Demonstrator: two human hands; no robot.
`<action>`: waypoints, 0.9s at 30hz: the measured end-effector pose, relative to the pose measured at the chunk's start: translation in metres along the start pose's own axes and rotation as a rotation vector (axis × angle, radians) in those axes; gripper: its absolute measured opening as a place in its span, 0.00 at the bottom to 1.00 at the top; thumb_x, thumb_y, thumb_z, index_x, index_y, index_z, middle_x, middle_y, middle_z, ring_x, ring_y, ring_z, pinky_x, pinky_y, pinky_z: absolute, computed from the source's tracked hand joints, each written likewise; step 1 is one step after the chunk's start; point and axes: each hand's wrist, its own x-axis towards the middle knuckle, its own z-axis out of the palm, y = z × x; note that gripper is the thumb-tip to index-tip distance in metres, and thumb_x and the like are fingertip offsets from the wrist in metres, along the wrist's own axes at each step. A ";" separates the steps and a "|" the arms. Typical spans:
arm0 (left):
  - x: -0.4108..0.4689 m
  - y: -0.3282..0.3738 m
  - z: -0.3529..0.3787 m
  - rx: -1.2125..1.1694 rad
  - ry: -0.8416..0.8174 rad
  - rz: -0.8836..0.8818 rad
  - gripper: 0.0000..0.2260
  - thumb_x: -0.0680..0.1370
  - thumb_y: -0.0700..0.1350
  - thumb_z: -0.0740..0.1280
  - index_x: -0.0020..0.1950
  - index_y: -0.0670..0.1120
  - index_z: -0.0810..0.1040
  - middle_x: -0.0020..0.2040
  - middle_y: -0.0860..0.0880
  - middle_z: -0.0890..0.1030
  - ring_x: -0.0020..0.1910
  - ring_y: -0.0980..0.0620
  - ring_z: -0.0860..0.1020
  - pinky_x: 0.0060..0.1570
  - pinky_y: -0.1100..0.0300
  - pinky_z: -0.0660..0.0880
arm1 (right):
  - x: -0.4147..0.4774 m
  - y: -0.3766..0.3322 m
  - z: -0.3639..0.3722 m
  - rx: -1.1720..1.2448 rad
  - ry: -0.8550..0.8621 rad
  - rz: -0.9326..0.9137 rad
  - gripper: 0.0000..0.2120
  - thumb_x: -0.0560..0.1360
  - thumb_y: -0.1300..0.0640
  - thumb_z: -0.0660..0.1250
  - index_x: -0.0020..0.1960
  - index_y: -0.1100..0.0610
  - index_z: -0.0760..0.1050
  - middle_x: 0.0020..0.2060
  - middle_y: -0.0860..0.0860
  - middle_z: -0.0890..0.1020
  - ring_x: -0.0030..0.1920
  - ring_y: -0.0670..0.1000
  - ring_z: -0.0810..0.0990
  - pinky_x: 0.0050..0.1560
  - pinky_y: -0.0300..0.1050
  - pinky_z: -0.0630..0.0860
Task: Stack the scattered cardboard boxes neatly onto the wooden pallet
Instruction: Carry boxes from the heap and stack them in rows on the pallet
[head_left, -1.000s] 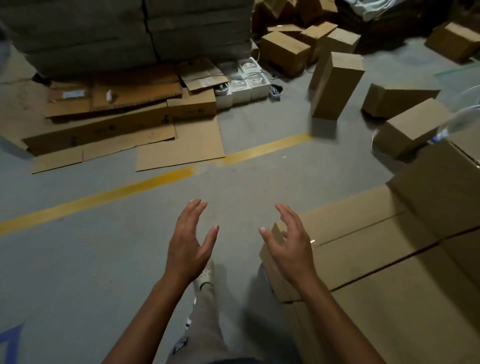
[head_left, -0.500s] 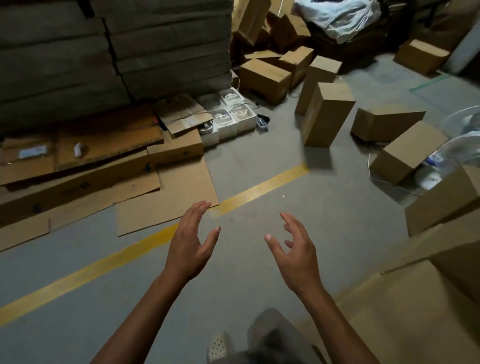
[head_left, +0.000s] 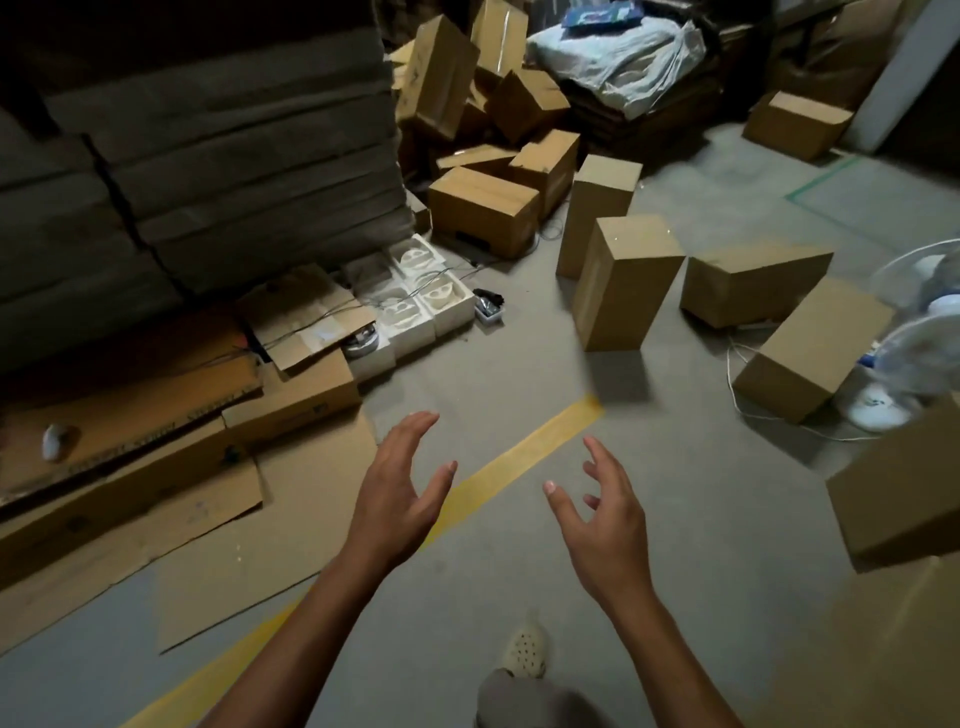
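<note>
Matt brown cardboard is covering the upright box (head_left: 626, 283), smooth grey concrete is forming the floor (head_left: 519, 364), and thin, crinkled, slightly glossy plastic sheeting (head_left: 623, 57) is glinting at the far side.

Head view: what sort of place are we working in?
Probably a warehouse or storeroom: cardboard boxes scattered on a concrete floor, a yellow line marked across it, and tall stacks of flat cardboard at left.

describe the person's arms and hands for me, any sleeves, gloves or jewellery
The left hand and right hand wear no gloves, and no rings, watch or wristband can be seen. No sleeve shows anywhere up to the lower edge of the head view. Below the hands are a grey trouser leg and a pale perforated clog.
</note>
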 end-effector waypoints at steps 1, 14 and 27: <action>0.027 0.005 0.007 -0.006 -0.004 0.011 0.24 0.78 0.53 0.66 0.73 0.49 0.71 0.72 0.52 0.73 0.71 0.58 0.68 0.69 0.57 0.66 | 0.025 -0.002 -0.003 -0.002 0.003 0.001 0.34 0.73 0.42 0.69 0.76 0.51 0.67 0.70 0.50 0.74 0.70 0.50 0.73 0.66 0.58 0.75; 0.333 0.017 0.123 -0.093 -0.056 0.111 0.24 0.78 0.53 0.66 0.73 0.48 0.72 0.72 0.51 0.74 0.73 0.56 0.68 0.71 0.54 0.66 | 0.325 0.016 -0.024 -0.100 0.111 0.064 0.37 0.77 0.53 0.73 0.80 0.48 0.58 0.73 0.50 0.71 0.71 0.50 0.72 0.67 0.56 0.74; 0.717 0.027 0.220 -0.123 -0.216 0.261 0.24 0.79 0.54 0.65 0.74 0.47 0.71 0.71 0.47 0.74 0.70 0.53 0.70 0.65 0.44 0.74 | 0.672 0.018 -0.006 -0.190 0.218 0.139 0.37 0.78 0.49 0.70 0.81 0.47 0.55 0.77 0.50 0.66 0.75 0.51 0.67 0.70 0.55 0.73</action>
